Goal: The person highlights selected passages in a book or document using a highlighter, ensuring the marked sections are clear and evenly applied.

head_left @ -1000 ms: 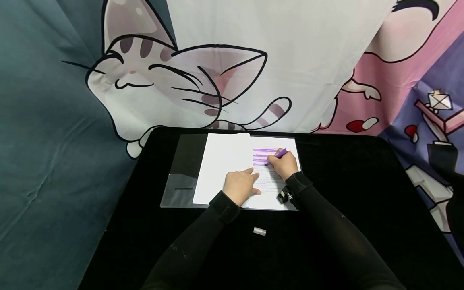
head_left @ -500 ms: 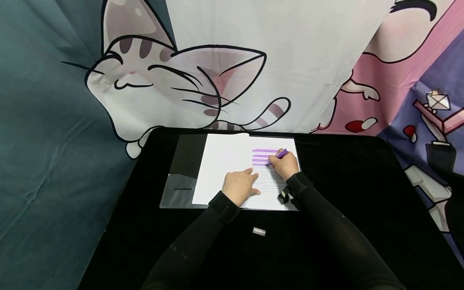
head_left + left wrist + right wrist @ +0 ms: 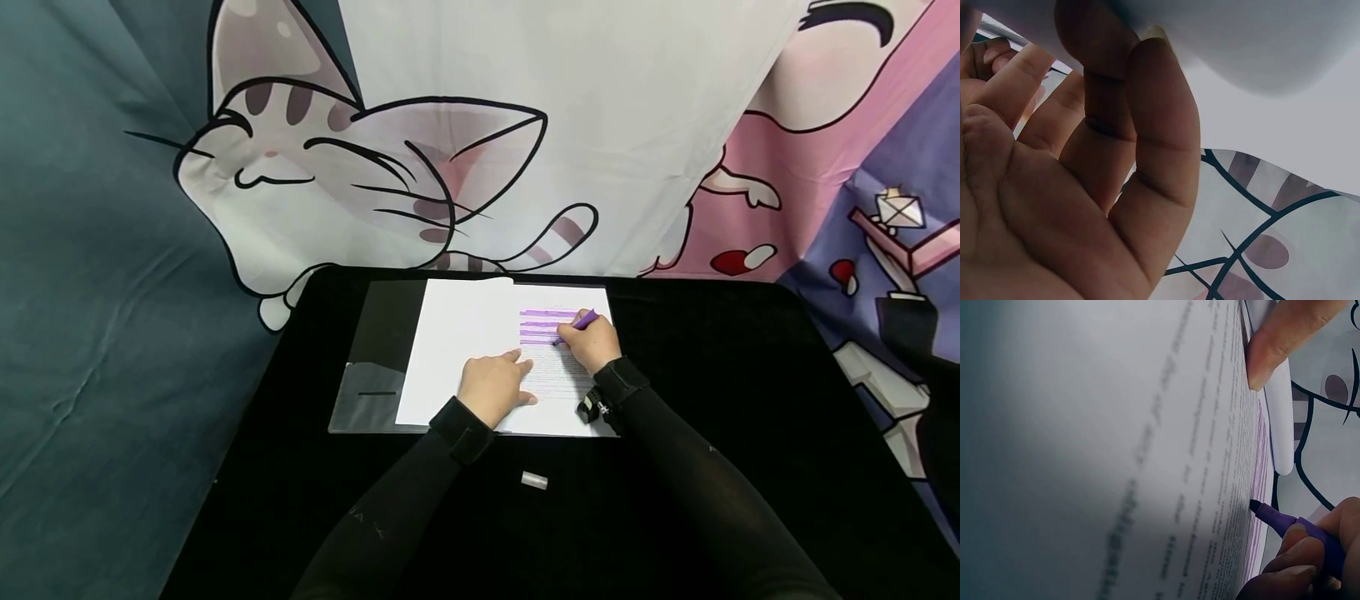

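A booklet lies open on the black table, with a blank left page [image 3: 457,333] and a printed right page [image 3: 551,417]. Several purple stripes [image 3: 536,322] run across the upper text lines of the right page. My right hand [image 3: 594,343] pinches a purple highlighter [image 3: 1282,522], tilted, its dark tip at the text just by the lowest stripes. Near the booklet's fold my left hand [image 3: 491,387] rests with fingers spread, fingertips on the paper. The left wrist view shows its palm and slightly bent fingers [image 3: 1163,125], with pale paper above them.
A dark, partly clear folder cover [image 3: 378,342] extends left of the pages. On the black tabletop [image 3: 697,358] in front of the booklet lies a small silvery cylinder [image 3: 534,480]. A curtain with a cartoon cat [image 3: 277,200] hangs behind.
The highlighter in my right hand has slid slightly rightward along a text line. My left hand stays put on the paper. The head view has shifted a little.
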Action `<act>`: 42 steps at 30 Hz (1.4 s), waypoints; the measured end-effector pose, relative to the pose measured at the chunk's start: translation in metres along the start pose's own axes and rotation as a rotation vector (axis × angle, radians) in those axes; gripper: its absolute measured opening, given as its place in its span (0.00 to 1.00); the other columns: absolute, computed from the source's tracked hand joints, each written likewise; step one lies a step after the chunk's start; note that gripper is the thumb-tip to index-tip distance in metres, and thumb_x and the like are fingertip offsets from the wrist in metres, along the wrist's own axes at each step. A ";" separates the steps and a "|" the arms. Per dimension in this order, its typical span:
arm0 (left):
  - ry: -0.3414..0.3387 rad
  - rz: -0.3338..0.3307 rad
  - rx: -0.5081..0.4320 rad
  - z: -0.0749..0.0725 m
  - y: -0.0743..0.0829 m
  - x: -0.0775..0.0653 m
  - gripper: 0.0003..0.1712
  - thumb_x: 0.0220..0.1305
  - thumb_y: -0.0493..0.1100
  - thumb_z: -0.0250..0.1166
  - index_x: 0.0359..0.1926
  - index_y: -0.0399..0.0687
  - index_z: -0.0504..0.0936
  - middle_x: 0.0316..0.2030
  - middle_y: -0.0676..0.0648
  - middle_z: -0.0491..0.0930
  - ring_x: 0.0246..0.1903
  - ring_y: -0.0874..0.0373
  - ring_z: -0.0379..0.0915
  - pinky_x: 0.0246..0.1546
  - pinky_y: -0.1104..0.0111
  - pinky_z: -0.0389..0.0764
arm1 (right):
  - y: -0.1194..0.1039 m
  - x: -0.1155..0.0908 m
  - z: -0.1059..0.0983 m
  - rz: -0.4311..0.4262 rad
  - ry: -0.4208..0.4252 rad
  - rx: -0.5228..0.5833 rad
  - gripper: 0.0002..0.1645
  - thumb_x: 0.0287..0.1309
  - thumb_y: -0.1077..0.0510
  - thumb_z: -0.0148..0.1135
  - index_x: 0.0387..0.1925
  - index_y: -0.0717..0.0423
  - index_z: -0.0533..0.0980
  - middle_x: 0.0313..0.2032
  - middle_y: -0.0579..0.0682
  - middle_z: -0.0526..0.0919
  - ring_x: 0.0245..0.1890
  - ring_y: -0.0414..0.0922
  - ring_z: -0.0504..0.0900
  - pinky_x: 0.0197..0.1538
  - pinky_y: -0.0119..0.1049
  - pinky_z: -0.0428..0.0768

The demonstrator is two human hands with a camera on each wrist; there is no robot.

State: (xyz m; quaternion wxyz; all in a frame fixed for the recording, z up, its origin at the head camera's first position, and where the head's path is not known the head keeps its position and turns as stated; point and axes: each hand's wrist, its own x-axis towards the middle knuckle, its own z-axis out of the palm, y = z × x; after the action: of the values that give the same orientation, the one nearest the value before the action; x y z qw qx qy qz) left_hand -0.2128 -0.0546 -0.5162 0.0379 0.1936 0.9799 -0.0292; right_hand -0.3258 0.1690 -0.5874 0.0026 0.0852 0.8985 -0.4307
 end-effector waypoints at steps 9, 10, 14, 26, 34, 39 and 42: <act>0.013 0.000 -0.023 -0.001 0.002 0.000 0.42 0.67 0.74 0.75 0.77 0.69 0.84 0.79 0.54 0.80 0.68 0.51 0.89 0.53 0.52 0.94 | 0.005 0.003 -0.001 0.004 0.007 -0.008 0.20 0.65 0.50 0.72 0.21 0.47 0.74 0.19 0.46 0.80 0.23 0.50 0.75 0.28 0.41 0.69; 0.011 -0.001 -0.023 -0.001 0.002 0.000 0.42 0.67 0.74 0.74 0.77 0.69 0.84 0.79 0.55 0.80 0.68 0.51 0.89 0.53 0.52 0.94 | 0.008 0.005 -0.001 0.008 -0.002 -0.001 0.20 0.66 0.50 0.72 0.21 0.48 0.74 0.20 0.46 0.81 0.24 0.50 0.75 0.28 0.41 0.70; 0.003 -0.003 -0.018 -0.003 0.003 -0.001 0.41 0.67 0.74 0.74 0.77 0.69 0.84 0.79 0.55 0.81 0.68 0.51 0.89 0.53 0.53 0.94 | 0.014 0.011 0.000 0.032 -0.021 0.018 0.20 0.66 0.50 0.73 0.22 0.47 0.74 0.20 0.47 0.82 0.24 0.51 0.76 0.28 0.41 0.69; -0.004 -0.002 -0.030 -0.002 0.002 0.000 0.42 0.68 0.74 0.73 0.78 0.69 0.82 0.80 0.55 0.79 0.70 0.51 0.88 0.54 0.52 0.94 | 0.006 0.001 -0.006 0.009 0.033 0.004 0.22 0.63 0.49 0.75 0.20 0.45 0.71 0.17 0.43 0.74 0.23 0.48 0.72 0.28 0.40 0.68; -0.005 -0.001 -0.038 -0.001 0.002 -0.001 0.42 0.68 0.73 0.74 0.79 0.69 0.82 0.80 0.54 0.79 0.70 0.50 0.88 0.54 0.51 0.93 | 0.012 0.001 -0.008 0.020 0.010 0.046 0.20 0.64 0.51 0.74 0.22 0.46 0.72 0.18 0.45 0.72 0.22 0.49 0.68 0.28 0.41 0.65; -0.015 -0.006 -0.034 -0.002 0.002 0.000 0.43 0.68 0.73 0.74 0.79 0.69 0.82 0.80 0.54 0.79 0.70 0.50 0.88 0.55 0.51 0.94 | 0.015 0.003 -0.009 0.002 0.018 0.020 0.21 0.64 0.52 0.72 0.21 0.46 0.70 0.17 0.45 0.66 0.20 0.49 0.66 0.26 0.42 0.64; -0.012 -0.007 -0.035 -0.002 0.003 -0.001 0.42 0.67 0.73 0.74 0.79 0.68 0.82 0.80 0.54 0.79 0.69 0.50 0.88 0.54 0.50 0.94 | 0.014 0.003 -0.010 0.005 0.021 0.044 0.20 0.63 0.52 0.72 0.21 0.47 0.71 0.17 0.45 0.66 0.20 0.48 0.66 0.25 0.43 0.63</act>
State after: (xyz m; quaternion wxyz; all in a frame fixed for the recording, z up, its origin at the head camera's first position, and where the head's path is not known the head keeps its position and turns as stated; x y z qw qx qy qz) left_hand -0.2114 -0.0522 -0.5144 0.0471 0.1894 0.9807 -0.0133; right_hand -0.3256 0.1860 -0.5918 -0.0075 0.0921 0.8885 -0.4494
